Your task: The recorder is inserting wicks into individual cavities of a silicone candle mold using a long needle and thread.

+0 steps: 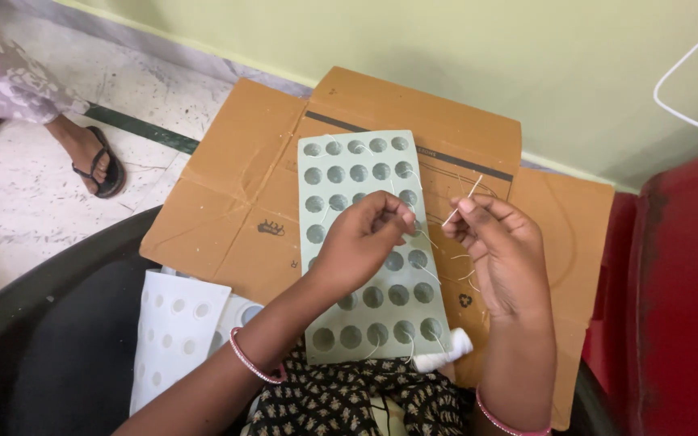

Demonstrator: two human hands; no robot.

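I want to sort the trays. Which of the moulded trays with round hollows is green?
The large tray on the cardboard, under both hands, is pale green; the trays at lower left are white.

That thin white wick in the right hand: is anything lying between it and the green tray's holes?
Nothing visible lies between them. The right hand holds the wick just above the green tray; the left hand hovers beside it over the holes.
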